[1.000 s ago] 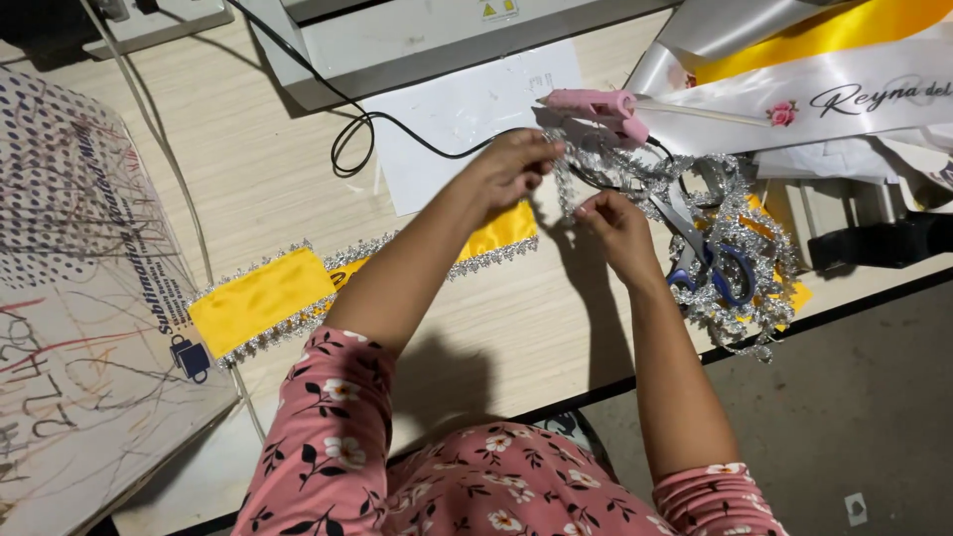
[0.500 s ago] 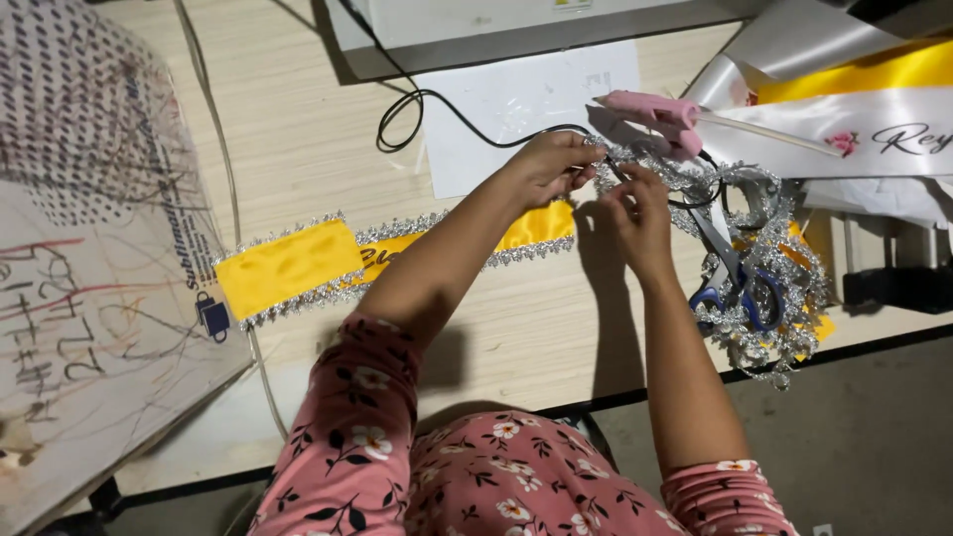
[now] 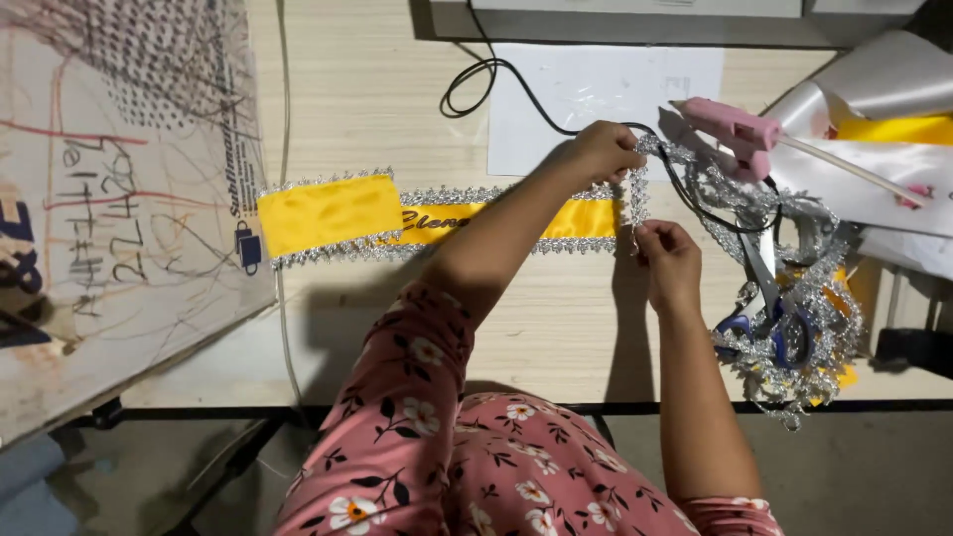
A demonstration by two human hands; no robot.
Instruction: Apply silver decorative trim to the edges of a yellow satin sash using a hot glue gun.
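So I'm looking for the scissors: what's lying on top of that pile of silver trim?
Blue-handled scissors lie on the silver trim pile, blades pointing up toward the pink glue gun. Trim covers part of the handles; what lies under the pile is hidden.

One yellow sash (image 3: pixel 328 213); one pink glue gun (image 3: pixel 730 126); one pair of blue-handled scissors (image 3: pixel 769 308); one white paper sheet (image 3: pixel 601 89); two hands; silver trim heap (image 3: pixel 804 328), probably one strand.

yellow satin sash (image 3: pixel 328 213) edged with silver trim (image 3: pixel 635 189), lying flat lengthwise across wooden table, trim end pinched upright
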